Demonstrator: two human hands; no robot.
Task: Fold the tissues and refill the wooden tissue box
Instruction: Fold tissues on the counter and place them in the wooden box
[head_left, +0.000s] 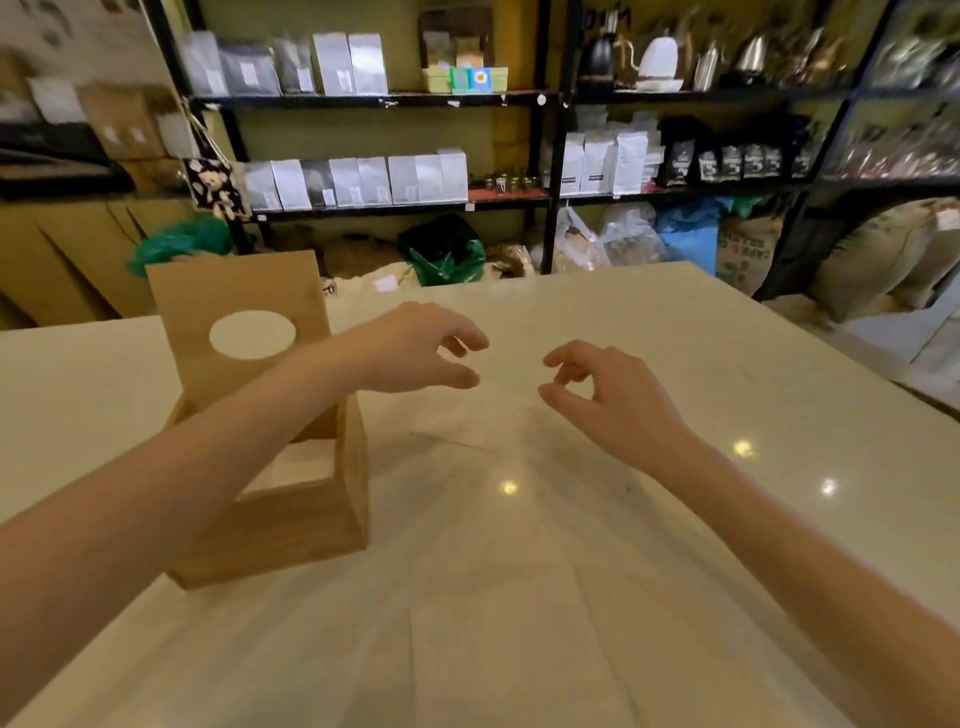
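Note:
A wooden tissue box (291, 525) stands on the pale table (727, 364) at the left, its lid (208, 291) with an oval hole raised upright. White tissue shows inside the box. Thin white tissues (467, 421) lie spread flat on the table in front of me, hard to tell from the tabletop. My left hand (415, 348) hovers over the far part of the tissues, fingers curled and apart, its forearm crossing above the box. My right hand (613, 389) hovers beside it, fingers also curled and apart. Neither hand holds anything.
More tissue sheets (519, 623) cover the near part of the table. Behind the table stand black shelves (550, 171) with white and black bags, kettles and jars. Plastic bags and sacks sit on the floor beyond the far edge.

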